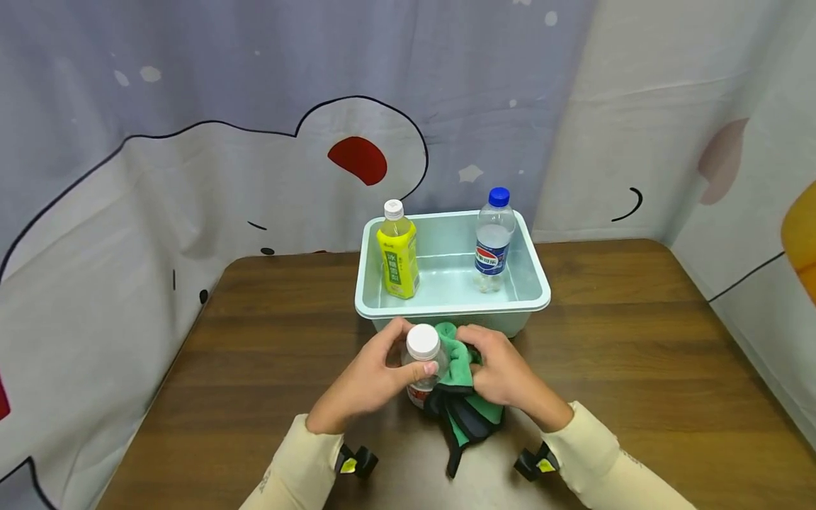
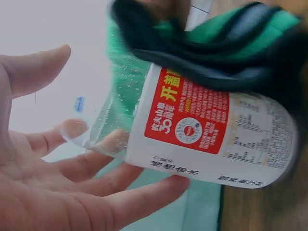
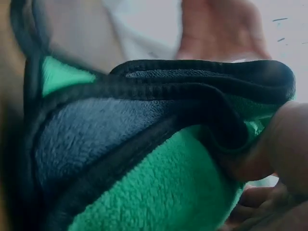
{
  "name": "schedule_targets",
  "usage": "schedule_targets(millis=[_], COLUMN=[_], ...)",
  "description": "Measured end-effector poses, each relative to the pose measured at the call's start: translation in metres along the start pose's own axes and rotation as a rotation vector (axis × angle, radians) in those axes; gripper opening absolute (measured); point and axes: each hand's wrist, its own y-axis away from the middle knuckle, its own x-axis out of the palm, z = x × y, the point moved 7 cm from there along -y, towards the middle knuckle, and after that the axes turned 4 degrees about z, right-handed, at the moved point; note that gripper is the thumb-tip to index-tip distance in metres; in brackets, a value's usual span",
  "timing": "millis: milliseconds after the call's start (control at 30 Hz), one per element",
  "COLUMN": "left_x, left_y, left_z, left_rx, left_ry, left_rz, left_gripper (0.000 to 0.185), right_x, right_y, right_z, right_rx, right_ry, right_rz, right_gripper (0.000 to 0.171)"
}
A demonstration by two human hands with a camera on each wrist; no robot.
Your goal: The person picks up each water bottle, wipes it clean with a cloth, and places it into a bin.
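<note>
A clear bottle (image 1: 421,368) with a white cap and a red-and-white label (image 2: 207,130) stands on the wooden table (image 1: 637,340) just in front of the tub. My left hand (image 1: 376,375) grips it near the top, fingers curled round its neck (image 2: 110,144). My right hand (image 1: 500,372) holds a green and black cloth (image 1: 465,404) bunched against the bottle's right side; in the right wrist view the cloth (image 3: 144,163) fills the frame, pinched by my fingers (image 3: 274,144).
A pale green plastic tub (image 1: 370,301) sits behind the hands, holding a yellow drink bottle (image 1: 398,251) on the left and a blue-capped clear bottle (image 1: 494,241) on the right. A printed curtain hangs along the table's far and right sides.
</note>
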Motion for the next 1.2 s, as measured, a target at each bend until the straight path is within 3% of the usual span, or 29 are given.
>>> schedule_targets(millis=[100,200,433,633,867,967,1033,1200], left_x=[-0.004,-0.006,-0.001,-0.001,0.000,-0.001,-0.004,-0.006], left_y=[0.001,0.003,0.011,0.008,0.005,0.004,0.003,0.003], left_z=[0.002,0.002,0.001,-0.007,-0.010,-0.012,-0.012,-0.010], left_rx=[-0.044,-0.042,-0.004,0.054,-0.011,0.011,0.019,0.018], left_ry=[-0.022,-0.032,0.002,-0.056,-0.213,-0.281,-0.256,-0.040], left_rz=[-0.045,-0.068,-0.071,-0.105,-0.183,-0.185,-0.167,-0.052], left_gripper=[0.036,0.040,0.050,0.049,0.048,0.048,0.049,0.051], right_x=[0.015,0.023,0.013,-0.018,-0.038,-0.042,-0.042,-0.034], right_y=[0.008,0.018,0.026,0.022,0.009,0.002,-0.004,-0.016], right_z=[-0.015,-0.023,-0.021,-0.007,0.019,0.027,0.029,0.025], right_rx=[0.049,0.075,0.028,-0.054,-0.218,-0.263,-0.278,-0.228], right_ry=[0.012,0.020,0.017,-0.052,-0.108,-0.141,-0.156,-0.138], right_rz=[0.069,0.130,0.157,0.002,-0.126,-0.132,-0.101,0.011], right_gripper=[0.035,0.035,0.037,0.044,0.047,0.046,0.047,0.049])
